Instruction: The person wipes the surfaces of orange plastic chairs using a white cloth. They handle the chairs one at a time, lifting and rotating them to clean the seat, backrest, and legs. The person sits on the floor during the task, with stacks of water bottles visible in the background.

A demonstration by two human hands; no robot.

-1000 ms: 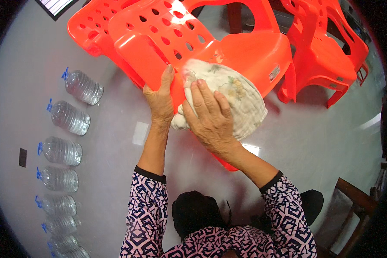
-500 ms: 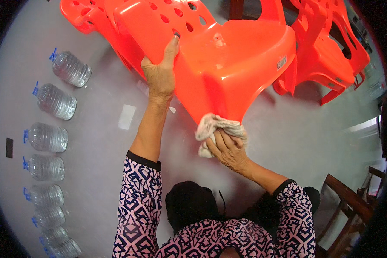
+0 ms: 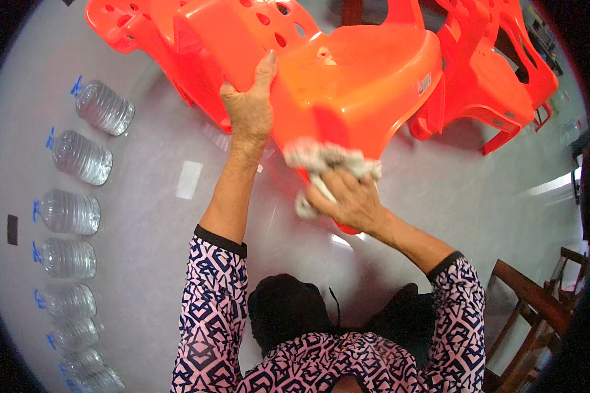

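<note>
A red-orange plastic chair (image 3: pixel 373 72) is tilted in front of me, its seat facing up and one leg pointing toward me. My left hand (image 3: pixel 249 111) grips the chair's side edge, thumb on top and the other fingers hidden beneath. In my right hand (image 3: pixel 351 200) is a whitish cloth (image 3: pixel 334 157), bunched and wrapped around the chair's near leg. The cloth and hand are slightly blurred. Below the hand the red tip of the leg shows.
Several large clear water bottles (image 3: pixel 78 157) with blue caps line the floor at left. More red chairs (image 3: pixel 491 85) stand at the right, and another (image 3: pixel 137 33) at far left. Brown wooden chairs (image 3: pixel 531 298) are at the lower right.
My right hand and the cloth have moved up the chair leg, baring its tip. The chair has shifted slightly; my left hand keeps its hold.
</note>
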